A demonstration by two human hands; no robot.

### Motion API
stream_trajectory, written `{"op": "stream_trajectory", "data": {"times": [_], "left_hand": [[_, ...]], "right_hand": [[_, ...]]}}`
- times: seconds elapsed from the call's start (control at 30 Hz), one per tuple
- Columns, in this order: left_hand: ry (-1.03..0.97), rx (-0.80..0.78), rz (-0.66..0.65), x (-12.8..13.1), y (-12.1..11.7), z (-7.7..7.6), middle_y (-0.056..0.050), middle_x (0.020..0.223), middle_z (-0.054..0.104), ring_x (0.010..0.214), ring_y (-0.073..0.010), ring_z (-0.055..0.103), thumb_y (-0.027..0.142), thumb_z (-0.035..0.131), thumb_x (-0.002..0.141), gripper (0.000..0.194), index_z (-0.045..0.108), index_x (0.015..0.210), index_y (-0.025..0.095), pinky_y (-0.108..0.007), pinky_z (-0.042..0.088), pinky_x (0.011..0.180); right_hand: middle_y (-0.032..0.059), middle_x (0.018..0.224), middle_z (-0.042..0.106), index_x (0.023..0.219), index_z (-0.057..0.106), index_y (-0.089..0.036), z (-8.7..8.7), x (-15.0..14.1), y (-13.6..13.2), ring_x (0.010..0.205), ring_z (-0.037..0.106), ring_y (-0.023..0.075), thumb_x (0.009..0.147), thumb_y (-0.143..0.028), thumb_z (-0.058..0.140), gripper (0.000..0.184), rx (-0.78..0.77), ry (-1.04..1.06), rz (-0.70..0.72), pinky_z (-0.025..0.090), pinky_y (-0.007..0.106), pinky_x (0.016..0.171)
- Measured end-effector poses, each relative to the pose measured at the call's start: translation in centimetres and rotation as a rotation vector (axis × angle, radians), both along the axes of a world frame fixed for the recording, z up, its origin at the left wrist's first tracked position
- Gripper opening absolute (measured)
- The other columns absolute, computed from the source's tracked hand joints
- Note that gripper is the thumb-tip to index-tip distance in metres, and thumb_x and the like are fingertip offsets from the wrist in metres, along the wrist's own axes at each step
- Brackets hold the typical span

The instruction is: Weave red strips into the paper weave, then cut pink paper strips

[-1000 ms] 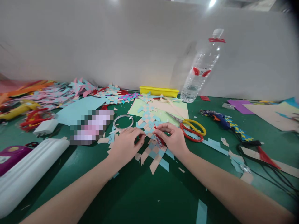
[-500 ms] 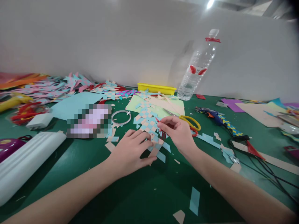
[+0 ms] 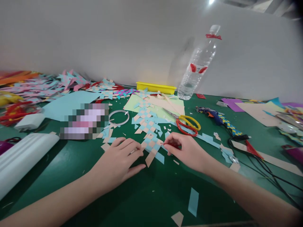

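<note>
A woven strip of light-blue and peach paper (image 3: 147, 121) lies on the green table, running away from me. My left hand (image 3: 123, 157) rests at the left of its near end, fingers apart and thumb stretched out, holding nothing. At the right of that end, my right hand (image 3: 186, 148) pinches a thin red cord (image 3: 174, 145), partly hidden by the fingers, its tip close to the weave's edge. Whether the cord passes through the paper I cannot tell. Scissors (image 3: 187, 124) with yellow and red handles lie just beyond the right hand.
A clear water bottle (image 3: 199, 63) leans on the grey partition behind a yellow tray (image 3: 156, 87). To the left are a blurred-out phone (image 3: 86, 121), a wire ring (image 3: 119, 117), a white adapter (image 3: 30, 122) and a long white bar (image 3: 26, 160). Black cables (image 3: 262, 168) lie right.
My right hand has come nearer along the woven strip with the red cord, off the scissors' handles. The left hand has drawn slightly left, off the weave. The view has shifted a little.
</note>
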State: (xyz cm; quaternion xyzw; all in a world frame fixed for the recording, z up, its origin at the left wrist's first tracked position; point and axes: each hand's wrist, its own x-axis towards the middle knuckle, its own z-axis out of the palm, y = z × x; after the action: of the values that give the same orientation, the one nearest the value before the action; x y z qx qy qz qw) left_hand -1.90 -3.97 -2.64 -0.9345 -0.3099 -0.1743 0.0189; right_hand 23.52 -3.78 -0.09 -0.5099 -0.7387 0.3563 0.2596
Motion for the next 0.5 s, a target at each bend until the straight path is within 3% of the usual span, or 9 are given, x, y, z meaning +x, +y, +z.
{"op": "stream_trajectory", "data": {"times": [0.2, 0.37, 0.5], "left_hand": [[0.012, 0.025, -0.044, 0.3, 0.0, 0.0, -0.005, 0.107, 0.063, 0.102, -0.0253, 0.056, 0.038, 0.065, 0.083, 0.026, 0.058, 0.099, 0.02, -0.04, 0.032, 0.088], [0.023, -0.114, -0.16, 1.1, 1.8, 0.9, -0.006, 0.123, 0.059, 0.117, -0.0253, 0.051, 0.045, 0.068, 0.078, 0.043, 0.055, 0.112, 0.022, -0.04, 0.03, 0.1], [0.005, -0.228, -0.286, 1.7, 3.3, 1.5, -0.004, 0.119, 0.061, 0.115, -0.0216, 0.054, 0.044, 0.069, 0.078, 0.044, 0.056, 0.114, 0.023, -0.038, 0.029, 0.105]], "right_hand": [[0.0015, 0.078, 0.065, 0.087, 0.06, -0.025, -0.9, -0.2, -1.4, 0.061, 0.056, 0.0144, 0.087, -0.029, 0.053, 0.008, 0.175, -0.044, 0.011, 0.043, 0.028, 0.051], [0.0027, 0.082, 0.065, 0.087, 0.06, -0.024, -1.5, -0.7, -0.3, 0.068, 0.058, 0.0155, 0.086, -0.028, 0.054, 0.007, 0.329, -0.029, -0.007, 0.045, 0.028, 0.056], [0.0041, 0.085, 0.066, 0.088, 0.06, -0.022, -1.4, -1.1, 1.2, 0.075, 0.061, 0.0173, 0.085, -0.028, 0.055, 0.008, 0.366, 0.098, -0.129, 0.05, 0.03, 0.063]]}}
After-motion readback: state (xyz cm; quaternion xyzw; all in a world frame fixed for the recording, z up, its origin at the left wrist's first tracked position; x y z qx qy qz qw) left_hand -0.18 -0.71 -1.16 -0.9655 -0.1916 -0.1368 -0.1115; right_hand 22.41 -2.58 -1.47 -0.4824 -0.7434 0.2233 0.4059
